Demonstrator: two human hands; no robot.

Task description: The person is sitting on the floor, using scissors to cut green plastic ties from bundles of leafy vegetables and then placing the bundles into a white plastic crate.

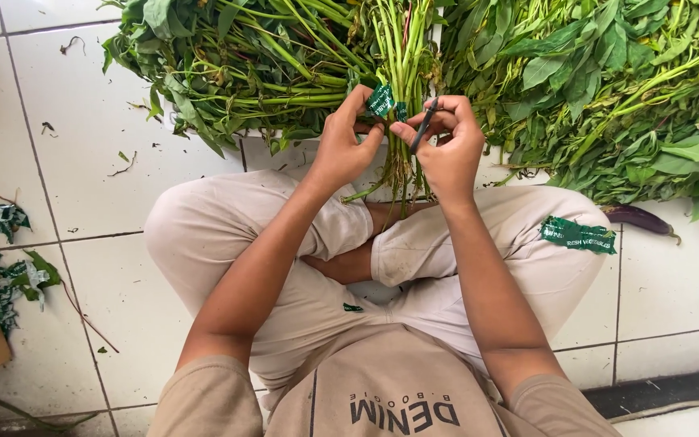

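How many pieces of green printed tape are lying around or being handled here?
4: one on the stem bundle between the hands, one on the right thigh, two crumpled on the floor at left. More may hide under the greens.

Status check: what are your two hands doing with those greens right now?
Left hand pinching green tape band on stalk bundle. Right hand holding thin dark tool at it. Nothing blocking.

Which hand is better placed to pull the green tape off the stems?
Probably left: the left hand already pinches the green tape on the stems, while the right hand holds a dark blade.
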